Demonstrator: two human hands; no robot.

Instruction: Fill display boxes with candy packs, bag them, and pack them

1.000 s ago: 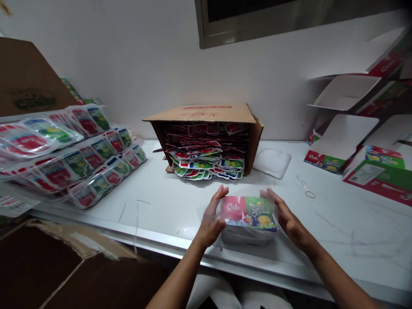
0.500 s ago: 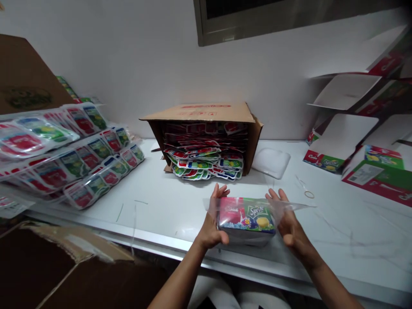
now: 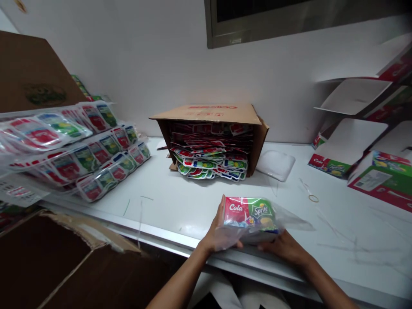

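A stack of red and green Cola and Sprite packs [image 3: 250,213] sits inside a clear plastic bag [image 3: 289,221] at the near edge of the white table [image 3: 180,201]. My left hand [image 3: 216,234] grips the stack's left side, thumb curled under it. My right hand [image 3: 281,246] holds the near right side from below, fingers closed on the bag. The bag's loose end trails off to the right.
An open cardboard box [image 3: 210,113] lies on its side at the back, full of flat packs. Bagged packs [image 3: 74,150] pile up on the left. Folded printed cartons [image 3: 354,146] stand at the right. A clear tray [image 3: 277,165] and a rubber band [image 3: 313,198] lie nearby. A brown carton [image 3: 64,266] sits below.
My hands have shifted from the stack's sides to its near edge and drawn the bagged stack toward me. My right hand dropped under it.
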